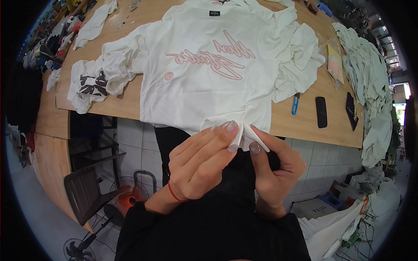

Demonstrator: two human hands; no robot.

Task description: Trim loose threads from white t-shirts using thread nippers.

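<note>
Both hands are up at the near edge of the table [122, 111], working the hem of the white shirt [204, 82]. The left hand [202, 163] has its fingers curled and its thumb pressed down on a fold of the hem, pinching the cloth just where it hangs off the table edge. A red string sits around that wrist. The right hand [276, 163] is right beside it, thumb and forefinger nipping the same little peak of fabric from the other side, so the two thumbs nearly meet. The shirt itself lies spread flat on the wooden top, front up, pink script printed across the chest, collar at the far edge, sleeves bunched at either side. To the left of it, a crumpled cloth [89, 85] with dark print lies on the table corner. Off to the right, on bare wood, there's a blue tool [295, 103], then a black phone [321, 112], and a second dark phone [352, 111] near the edge. A heap of pale garments [370, 74] runs down the right side.
</note>
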